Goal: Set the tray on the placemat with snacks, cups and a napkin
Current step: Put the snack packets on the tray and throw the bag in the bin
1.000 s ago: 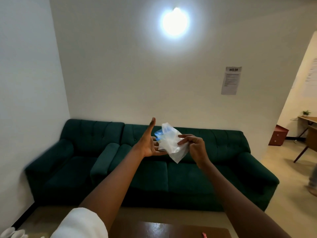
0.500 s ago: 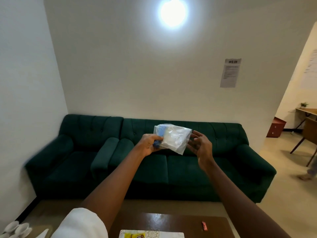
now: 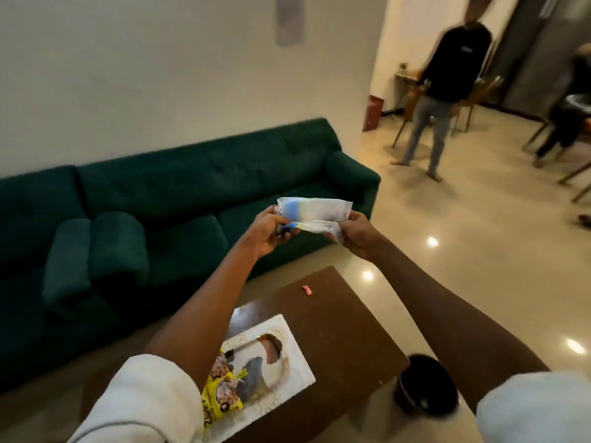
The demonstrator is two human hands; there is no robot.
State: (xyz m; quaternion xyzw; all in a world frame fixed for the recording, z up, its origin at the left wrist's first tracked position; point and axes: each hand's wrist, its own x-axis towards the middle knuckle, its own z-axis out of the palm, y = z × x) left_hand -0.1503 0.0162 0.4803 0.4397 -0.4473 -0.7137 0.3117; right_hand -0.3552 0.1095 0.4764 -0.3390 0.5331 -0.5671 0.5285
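Right hand (image 3: 358,235) now pinches clear, blue-ended packet (image 3: 315,210)

Dim warm indoor light, 3 glare spots on glossy floor (image 3: 479,282), strong motion blur, wide-angle bending at edges

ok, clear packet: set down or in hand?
In hand: left hand and right hand grip the clear packet by its ends, above the table.

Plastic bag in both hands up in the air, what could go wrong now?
The plastic bag is held in the air, pinched at its ends by the left hand and right hand. If it tears or slips, whatever is inside may land on the floor or sofa, not the tray on the table.
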